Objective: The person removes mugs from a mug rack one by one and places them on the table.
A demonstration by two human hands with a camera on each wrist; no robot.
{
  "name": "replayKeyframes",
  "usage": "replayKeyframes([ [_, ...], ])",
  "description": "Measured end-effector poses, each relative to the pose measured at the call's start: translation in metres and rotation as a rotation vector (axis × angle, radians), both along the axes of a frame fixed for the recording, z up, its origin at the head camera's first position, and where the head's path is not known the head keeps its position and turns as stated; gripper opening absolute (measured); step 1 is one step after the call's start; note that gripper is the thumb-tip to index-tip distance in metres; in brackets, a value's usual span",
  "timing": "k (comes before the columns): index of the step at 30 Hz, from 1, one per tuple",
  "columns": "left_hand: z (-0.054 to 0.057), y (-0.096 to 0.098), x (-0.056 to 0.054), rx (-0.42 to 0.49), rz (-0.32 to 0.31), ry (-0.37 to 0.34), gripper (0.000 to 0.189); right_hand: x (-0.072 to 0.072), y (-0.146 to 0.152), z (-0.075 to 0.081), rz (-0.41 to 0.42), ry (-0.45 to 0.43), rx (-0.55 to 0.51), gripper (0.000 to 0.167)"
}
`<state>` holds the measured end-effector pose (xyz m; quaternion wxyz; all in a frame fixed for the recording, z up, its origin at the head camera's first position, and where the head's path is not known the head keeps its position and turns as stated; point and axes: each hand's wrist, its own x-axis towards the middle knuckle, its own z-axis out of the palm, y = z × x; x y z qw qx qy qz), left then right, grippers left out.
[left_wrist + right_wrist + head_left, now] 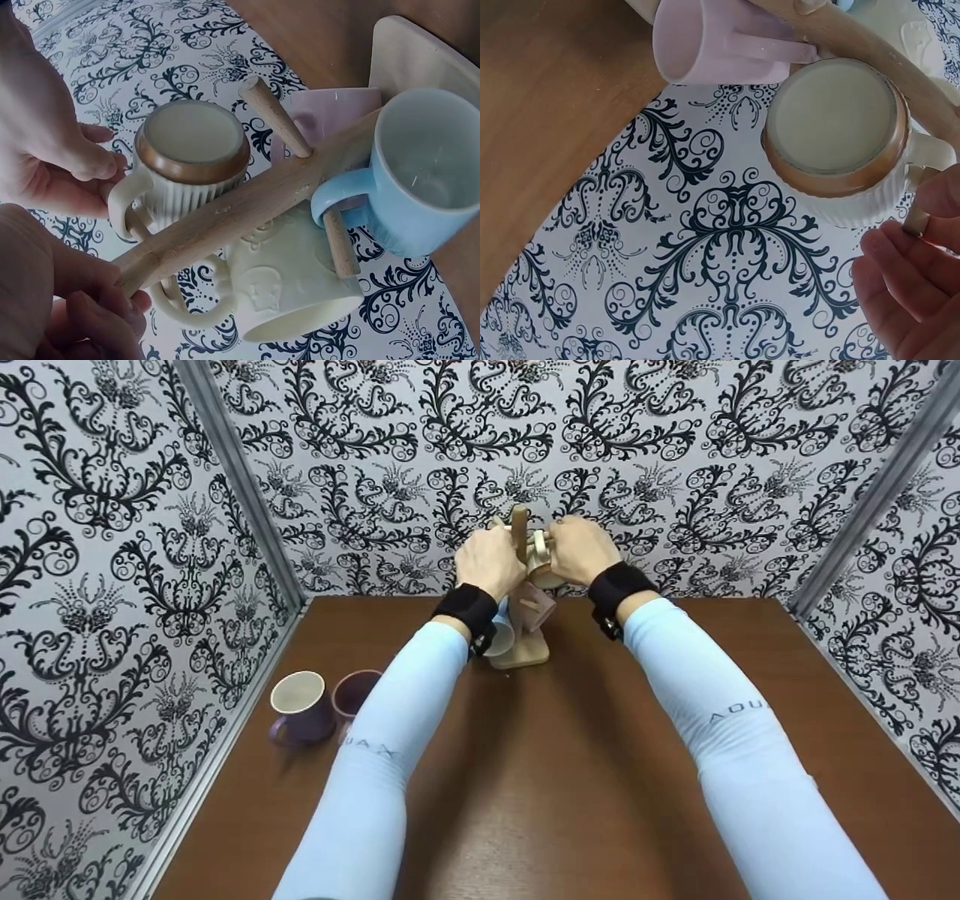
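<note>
A wooden mug tree (519,529) stands near the back wall. My left hand (487,561) grips its post near the top. With thumb and fingertips, my right hand (919,266) pinches the end of an upper peg (916,214), just outside a mug handle. That handle belongs to a white ribbed mug (191,150) with a brown band, hanging with its base toward the wrist cameras. On other pegs hang a cream embossed mug (277,277), a light blue mug (427,172) and a pink mug (720,49). One peg (274,116) shows its bare end in the left wrist view.
Two purple mugs, one with a pale interior (300,694) and one dark inside (352,694), stand upright on the brown table (555,780) at left. My left sleeve partly covers the second. Patterned walls (360,435) enclose the back and sides.
</note>
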<state>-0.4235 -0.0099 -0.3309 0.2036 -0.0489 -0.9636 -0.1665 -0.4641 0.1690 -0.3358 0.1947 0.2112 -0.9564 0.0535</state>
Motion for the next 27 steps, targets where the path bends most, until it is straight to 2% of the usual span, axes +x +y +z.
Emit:
replayKeyframes([
  [8,0.001,-0.005,-0.002,0.008,0.017,-0.02,0.021,0.004,-0.002,0.004,-0.03,0.003,-0.001,0.015],
  [16,0.001,-0.008,-0.007,0.005,0.049,-0.062,0.021,0.009,-0.001,0.006,-0.041,-0.013,-0.067,0.026],
  [22,0.002,-0.01,-0.011,-0.021,0.053,-0.04,0.016,0.013,-0.002,0.008,-0.059,-0.023,-0.117,0.034],
  [27,0.001,-0.016,-0.014,-0.013,0.064,-0.039,0.019,0.017,-0.009,0.007,-0.053,-0.004,-0.12,0.044],
])
